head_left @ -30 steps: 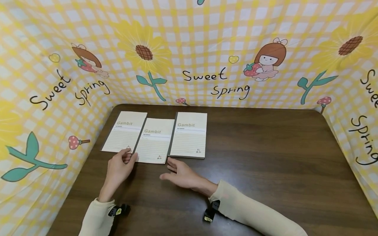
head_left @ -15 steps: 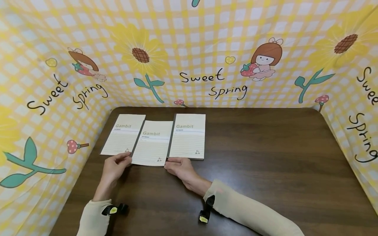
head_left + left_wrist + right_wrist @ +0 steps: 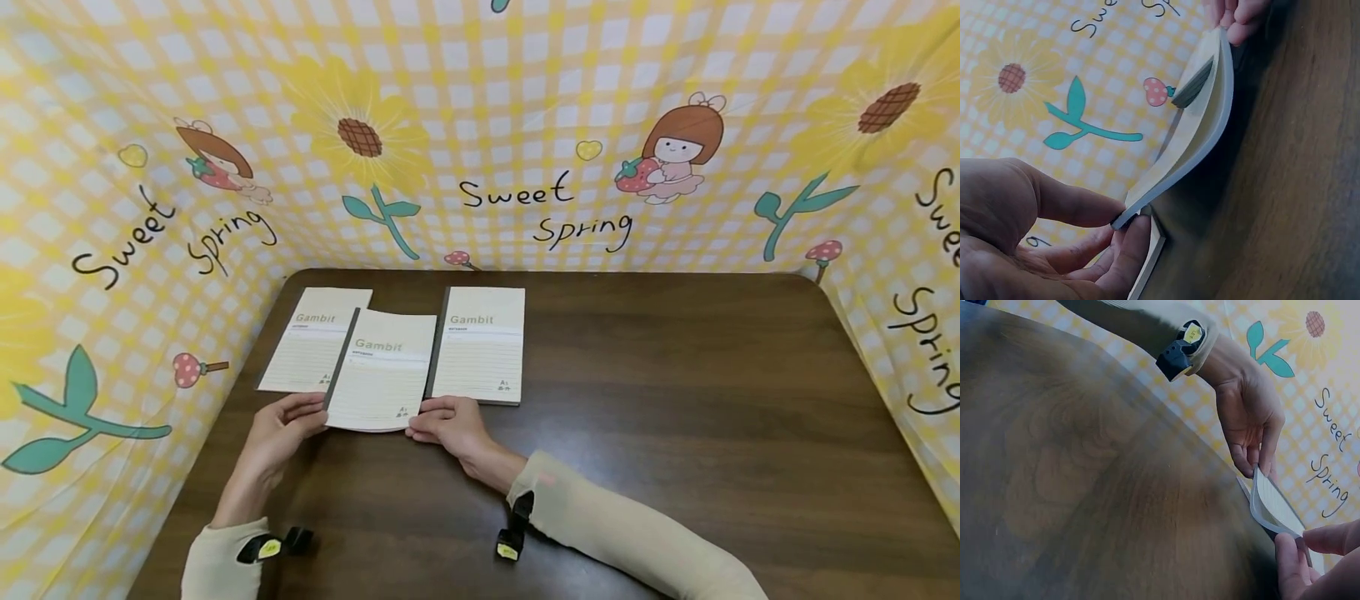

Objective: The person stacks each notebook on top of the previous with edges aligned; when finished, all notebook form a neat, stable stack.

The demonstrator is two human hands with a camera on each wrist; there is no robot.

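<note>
Three cream notebooks with dark spines and "Gambit" on their covers are in the head view. The middle notebook (image 3: pixel 381 375) is lifted off the table, its near edge bowed downward between both hands. At its near left corner my left hand (image 3: pixel 276 437) pinches it between thumb and fingers. My right hand (image 3: pixel 453 429) pinches the near right corner. The bent pages of this notebook (image 3: pixel 1179 150) show edge-on in the left wrist view. The left notebook (image 3: pixel 303 346) lies flat, partly covered by the raised one. To the right lies the third notebook (image 3: pixel 483 346).
The dark wooden table (image 3: pixel 675 400) extends to the right of the notebooks. Yellow checked cloth (image 3: pixel 525 100) with flowers and "Sweet Spring" lettering hangs behind and along both sides. A black wrist camera (image 3: pixel 508 542) is strapped at the right sleeve.
Both hands have taken hold of the middle notebook's near corners. It has risen from the table and come nearer and slightly left, and it now overlaps the left notebook.
</note>
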